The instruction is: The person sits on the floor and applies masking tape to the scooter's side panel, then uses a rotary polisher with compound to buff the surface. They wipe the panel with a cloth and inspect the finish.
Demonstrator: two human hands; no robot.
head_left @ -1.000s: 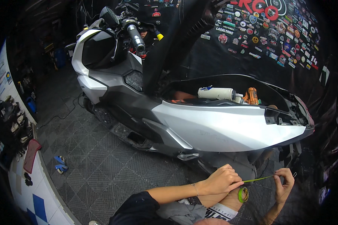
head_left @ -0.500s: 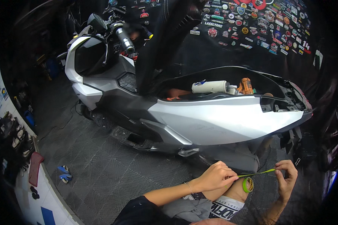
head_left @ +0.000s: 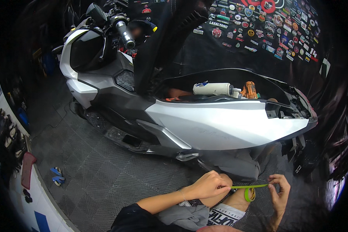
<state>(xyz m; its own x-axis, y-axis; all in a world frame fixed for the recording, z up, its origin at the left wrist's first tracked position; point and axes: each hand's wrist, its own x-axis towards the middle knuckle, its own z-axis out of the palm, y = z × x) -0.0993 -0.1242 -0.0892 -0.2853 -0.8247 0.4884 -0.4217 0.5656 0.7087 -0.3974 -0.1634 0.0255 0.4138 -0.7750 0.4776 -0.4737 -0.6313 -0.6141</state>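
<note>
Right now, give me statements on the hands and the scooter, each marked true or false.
1. A green strip runs between the left hand and the right hand. True.
2. The green strip droops to the floor. False: it is nearly straight.
3. A white cylinder and an orange tool lie in the scooter's open compartment. True.
4. The orange tool lies nearer the handlebar grip than the white cylinder. False: the cylinder is nearer.
</note>
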